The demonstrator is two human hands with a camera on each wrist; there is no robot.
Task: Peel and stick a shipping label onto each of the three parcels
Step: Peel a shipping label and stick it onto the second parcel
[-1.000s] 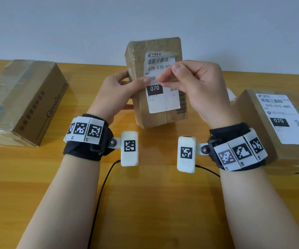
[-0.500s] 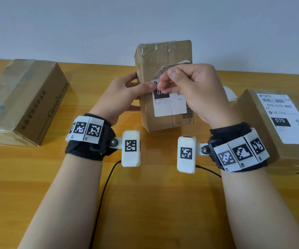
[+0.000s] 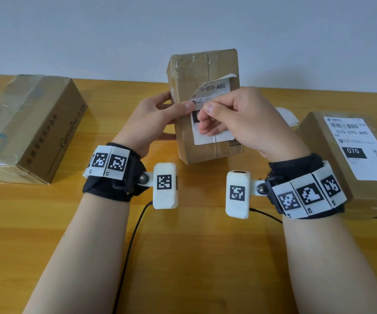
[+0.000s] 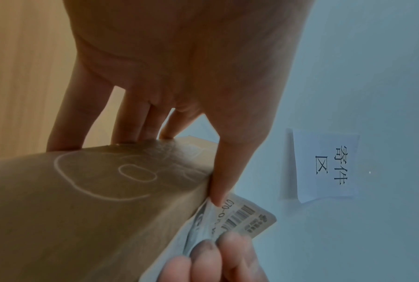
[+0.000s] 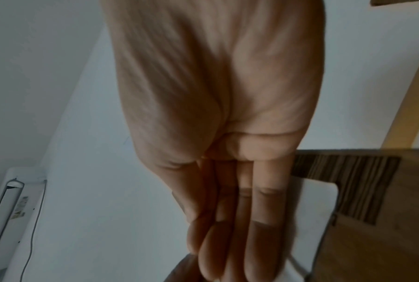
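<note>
The middle parcel (image 3: 205,64), a brown taped box, stands upright at the table's centre. My left hand (image 3: 178,107) grips its left side, fingers behind and thumb on the front edge. A white shipping label (image 3: 214,87) lies on its front, its upper part curling away from the box. My right hand (image 3: 202,113) pinches the label's left edge beside the left thumb. In the left wrist view the barcode end of the label (image 4: 242,215) bends off the parcel (image 4: 95,200). The right parcel (image 3: 319,159) carries a flat label (image 3: 362,146). On the left parcel (image 3: 31,125) I see no label.
A white strip of paper (image 3: 287,115) lies behind my right hand. Two black cables (image 3: 128,245) run from the wrist cameras toward me over the wooden table (image 3: 194,257). A paper sign (image 4: 326,164) hangs on the wall behind.
The middle parcel has shifted right and risen in view. The label's top, flat a second ago, now curls off the box with the right hand pulling at its left edge.
</note>
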